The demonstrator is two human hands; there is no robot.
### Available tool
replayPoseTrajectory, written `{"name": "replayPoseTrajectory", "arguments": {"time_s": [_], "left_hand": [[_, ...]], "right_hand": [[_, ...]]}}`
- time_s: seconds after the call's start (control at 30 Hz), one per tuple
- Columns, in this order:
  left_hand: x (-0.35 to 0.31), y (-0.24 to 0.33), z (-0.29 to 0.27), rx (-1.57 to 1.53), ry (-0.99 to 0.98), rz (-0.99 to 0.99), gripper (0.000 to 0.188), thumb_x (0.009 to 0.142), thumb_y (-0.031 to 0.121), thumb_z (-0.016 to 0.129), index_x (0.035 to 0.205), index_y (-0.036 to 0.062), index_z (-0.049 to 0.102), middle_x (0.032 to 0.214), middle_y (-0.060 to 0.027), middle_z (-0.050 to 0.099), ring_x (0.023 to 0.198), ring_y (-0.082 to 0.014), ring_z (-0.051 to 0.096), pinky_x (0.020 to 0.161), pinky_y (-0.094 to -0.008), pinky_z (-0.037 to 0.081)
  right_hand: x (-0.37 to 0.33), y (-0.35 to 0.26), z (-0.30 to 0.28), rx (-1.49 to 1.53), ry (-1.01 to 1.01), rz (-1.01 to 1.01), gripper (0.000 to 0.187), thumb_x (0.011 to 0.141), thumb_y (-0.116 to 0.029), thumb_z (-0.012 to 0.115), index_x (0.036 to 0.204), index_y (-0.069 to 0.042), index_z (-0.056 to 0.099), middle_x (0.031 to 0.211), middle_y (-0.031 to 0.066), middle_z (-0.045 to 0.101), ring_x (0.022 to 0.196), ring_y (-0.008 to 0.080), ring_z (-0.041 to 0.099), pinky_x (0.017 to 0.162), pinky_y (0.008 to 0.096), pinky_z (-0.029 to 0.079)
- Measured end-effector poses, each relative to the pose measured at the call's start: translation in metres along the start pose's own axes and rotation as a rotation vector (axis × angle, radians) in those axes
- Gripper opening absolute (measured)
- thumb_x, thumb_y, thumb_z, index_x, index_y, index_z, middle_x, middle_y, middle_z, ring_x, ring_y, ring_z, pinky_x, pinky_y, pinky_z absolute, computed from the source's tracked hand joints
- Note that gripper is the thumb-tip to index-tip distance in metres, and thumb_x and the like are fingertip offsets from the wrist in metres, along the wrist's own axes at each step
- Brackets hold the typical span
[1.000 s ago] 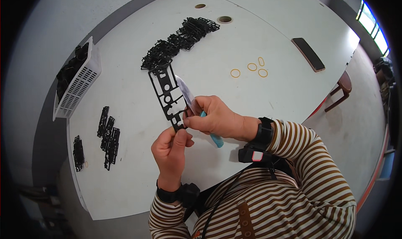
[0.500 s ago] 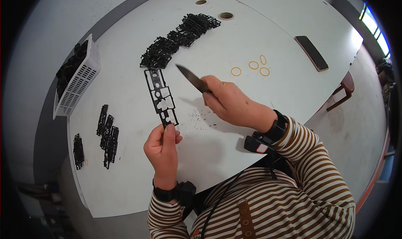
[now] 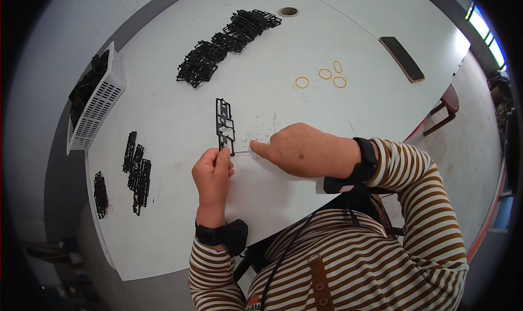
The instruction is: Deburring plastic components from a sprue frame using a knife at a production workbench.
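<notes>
Your left hand (image 3: 212, 172) pinches the near end of a frame (image 3: 225, 124), fingers closed on it; the frame is a long, narrow black plastic strip with rectangular cut-outs, lying flat on the table (image 3: 305, 33) and pointing away from you. Your right hand (image 3: 305, 150) is curled, forefinger out, holding a thin blade (image 3: 242, 153) whose tip meets the frame's near end. Counts: four rubber bands (image 3: 325, 74) beyond the right hand; one dark flat slab (image 3: 402, 59) farther right; one white basket (image 3: 97, 105) at left; one heap of black parts (image 3: 226, 38) at the far side, number not resolvable; small stacks (image 3: 137, 169) near the left edge.
</notes>
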State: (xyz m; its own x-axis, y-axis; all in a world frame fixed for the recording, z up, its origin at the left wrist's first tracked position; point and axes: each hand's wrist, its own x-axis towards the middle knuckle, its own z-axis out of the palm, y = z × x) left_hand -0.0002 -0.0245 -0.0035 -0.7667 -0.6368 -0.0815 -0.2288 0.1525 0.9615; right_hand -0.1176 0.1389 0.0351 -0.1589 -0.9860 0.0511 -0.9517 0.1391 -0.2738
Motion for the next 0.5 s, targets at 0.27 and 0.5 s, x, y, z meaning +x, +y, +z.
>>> {"name": "replayPoseTrajectory", "arguments": {"time_s": [0.27,0.5], "left_hand": [[0.003,-0.013,-0.004,0.226,-0.036,0.149,0.028,0.086,0.015,0.051,0.061,0.0055,0.042,0.053,0.003,0.042,0.047,-0.0041,0.036,0.042,-0.02,0.029],[0.005,-0.013,-0.004,0.382,-0.034,0.22,0.028,0.084,0.014,0.05,0.061,0.0012,0.039,0.05,-0.0029,0.037,0.049,-0.0085,0.031,0.044,-0.0256,0.029]], "right_hand": [[0.008,0.004,0.005,0.085,0.003,-0.033,0.02,0.076,-0.003,0.045,0.094,0.001,0.051,0.06,0.0144,0.055,0.059,0.031,0.057,0.053,0.0391,0.045],[0.008,-0.001,0.011,0.041,-0.005,0.01,0.015,0.078,-0.01,0.045,0.074,0.001,0.054,0.066,0.0172,0.058,0.063,0.0322,0.058,0.057,0.0397,0.047]]}}
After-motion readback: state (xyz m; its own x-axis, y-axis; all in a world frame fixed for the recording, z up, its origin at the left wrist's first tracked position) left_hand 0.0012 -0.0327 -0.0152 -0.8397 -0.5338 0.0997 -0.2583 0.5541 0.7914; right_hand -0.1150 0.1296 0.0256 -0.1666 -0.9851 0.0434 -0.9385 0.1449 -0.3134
